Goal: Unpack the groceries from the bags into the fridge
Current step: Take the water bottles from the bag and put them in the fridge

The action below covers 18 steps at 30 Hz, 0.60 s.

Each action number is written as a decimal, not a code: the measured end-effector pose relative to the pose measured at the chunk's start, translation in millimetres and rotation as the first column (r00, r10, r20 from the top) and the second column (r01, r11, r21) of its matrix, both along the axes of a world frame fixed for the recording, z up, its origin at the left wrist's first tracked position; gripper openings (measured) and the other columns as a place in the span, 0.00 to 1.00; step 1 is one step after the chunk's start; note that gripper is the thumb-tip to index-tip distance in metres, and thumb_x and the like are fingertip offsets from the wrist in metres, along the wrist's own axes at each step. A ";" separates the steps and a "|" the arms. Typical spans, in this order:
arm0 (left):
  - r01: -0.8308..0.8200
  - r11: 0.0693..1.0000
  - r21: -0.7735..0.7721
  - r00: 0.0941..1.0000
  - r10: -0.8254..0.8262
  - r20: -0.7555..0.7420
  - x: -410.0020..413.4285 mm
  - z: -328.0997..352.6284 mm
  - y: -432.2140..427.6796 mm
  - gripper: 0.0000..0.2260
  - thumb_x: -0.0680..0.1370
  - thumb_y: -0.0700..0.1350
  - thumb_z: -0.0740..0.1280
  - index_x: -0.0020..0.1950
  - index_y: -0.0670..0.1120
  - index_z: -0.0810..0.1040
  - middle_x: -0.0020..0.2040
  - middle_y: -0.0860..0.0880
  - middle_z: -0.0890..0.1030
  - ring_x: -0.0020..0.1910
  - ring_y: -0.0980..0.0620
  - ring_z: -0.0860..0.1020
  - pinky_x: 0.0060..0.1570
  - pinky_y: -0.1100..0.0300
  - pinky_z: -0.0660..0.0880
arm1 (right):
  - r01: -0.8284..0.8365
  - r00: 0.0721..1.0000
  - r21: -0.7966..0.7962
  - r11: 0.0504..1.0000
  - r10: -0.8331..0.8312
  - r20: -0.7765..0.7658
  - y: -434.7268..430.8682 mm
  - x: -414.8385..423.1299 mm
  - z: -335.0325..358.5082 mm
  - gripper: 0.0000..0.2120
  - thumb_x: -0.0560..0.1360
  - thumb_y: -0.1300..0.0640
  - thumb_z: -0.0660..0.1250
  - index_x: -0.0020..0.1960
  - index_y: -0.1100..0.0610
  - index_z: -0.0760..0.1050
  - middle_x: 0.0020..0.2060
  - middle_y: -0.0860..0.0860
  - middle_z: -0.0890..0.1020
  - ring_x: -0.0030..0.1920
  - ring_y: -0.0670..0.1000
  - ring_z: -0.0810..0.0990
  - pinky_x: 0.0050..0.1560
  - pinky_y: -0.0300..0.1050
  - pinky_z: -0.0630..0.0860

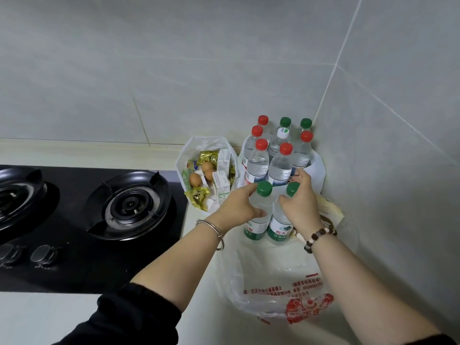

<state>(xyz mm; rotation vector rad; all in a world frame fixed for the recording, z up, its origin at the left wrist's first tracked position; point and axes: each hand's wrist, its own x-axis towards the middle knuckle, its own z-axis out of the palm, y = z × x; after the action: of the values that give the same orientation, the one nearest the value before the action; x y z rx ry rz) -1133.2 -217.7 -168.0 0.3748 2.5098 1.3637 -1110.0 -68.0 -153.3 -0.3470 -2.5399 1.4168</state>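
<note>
Starting nearest, right of the gas hob's (74, 220) front edge: a slack printed plastic bag (286, 295), thin, translucent and crinkled, red lettering on white, mouth sagging open on the pale desk (37, 319).

Just beyond, level with the hob's right burner and at that bag's far lip, a pair of green-capped water bottles, upright and touching, clear plastic with green-and-white labels. Clamped one apiece: left grip (236, 207) wrapped round the shoulder of the left bottle (256, 227), right grip (301, 207) curled round the right bottle (278, 227) just under its cap. Held high, likely for a straight lift clear of the bag.

Farther, off the hob's far right corner, a small white bag (206, 145) standing open on brown eggs (195, 179), little milk cartons (221, 181) and gold foil packets (198, 195); upright, presumably to spare the shells.

Farthest from the hob, in the tiled corner, another white bag (316, 168) packed with smooth round-capped bottles (257, 160), red, green and white, braced by both walls. No fridge in view.
</note>
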 end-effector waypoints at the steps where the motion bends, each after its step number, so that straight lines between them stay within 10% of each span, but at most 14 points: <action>1: 0.012 1.000 -0.025 1.000 -0.013 -0.005 -0.6 0.3 1.5 0.30 0.67 0.39 0.76 0.68 0.48 0.72 0.61 0.51 0.78 0.58 0.52 0.75 0.55 0.61 0.70 | 0.001 1.000 -0.029 1.000 0.000 0.023 3.6 -1.9 -1.6 0.30 0.72 0.69 0.65 0.70 0.55 0.61 0.54 0.47 0.72 0.52 0.49 0.73 0.49 0.39 0.67; 9: 0.046 0.988 -0.146 0.999 -0.049 -0.015 -2.9 -4.0 7.9 0.34 0.65 0.40 0.78 0.68 0.49 0.68 0.62 0.49 0.77 0.59 0.49 0.74 0.54 0.61 0.68 | -0.163 0.964 -0.144 0.976 0.188 0.190 28.0 -4.1 -28.9 0.21 0.60 0.69 0.76 0.51 0.58 0.78 0.45 0.52 0.84 0.47 0.52 0.82 0.48 0.47 0.78; 18: -0.075 0.996 -0.058 0.997 0.076 0.030 -0.8 -5.4 10.9 0.30 0.64 0.39 0.77 0.63 0.48 0.72 0.55 0.50 0.78 0.56 0.48 0.76 0.54 0.57 0.73 | -0.152 0.957 -0.042 0.988 0.157 0.243 38.3 -12.3 -51.1 0.30 0.50 0.50 0.76 0.51 0.53 0.76 0.43 0.47 0.83 0.45 0.49 0.83 0.45 0.49 0.80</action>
<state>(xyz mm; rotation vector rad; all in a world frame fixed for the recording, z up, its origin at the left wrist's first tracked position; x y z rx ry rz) -1134.1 -206.8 -173.4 0.2470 2.5539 1.3117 -1122.3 -29.8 -204.4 -0.3542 -2.8056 1.5458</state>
